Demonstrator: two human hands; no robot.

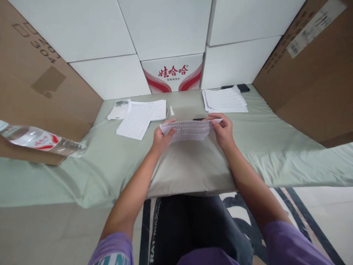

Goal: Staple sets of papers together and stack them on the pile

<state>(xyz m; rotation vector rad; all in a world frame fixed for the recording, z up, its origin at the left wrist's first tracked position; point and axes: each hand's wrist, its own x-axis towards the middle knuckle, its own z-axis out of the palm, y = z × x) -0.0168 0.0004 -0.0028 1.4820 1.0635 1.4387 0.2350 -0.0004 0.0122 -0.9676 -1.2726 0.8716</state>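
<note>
A white sheet of paper covered in small rows of print is held up in front of me, slightly bowed, above the table's front half. My left hand pinches its left end, thumb on the near face. At the right end, my right hand grips the corner between thumb and fingers. Behind the sheet, a dark object shows only in part. A small white paper triangle lies just beyond it.
Loose papers and a small bag with dark bits lie back left. A paper stack sits back right, by a black phone-like object. Cardboard boxes and white cartons wall the table. A water bottle is at left.
</note>
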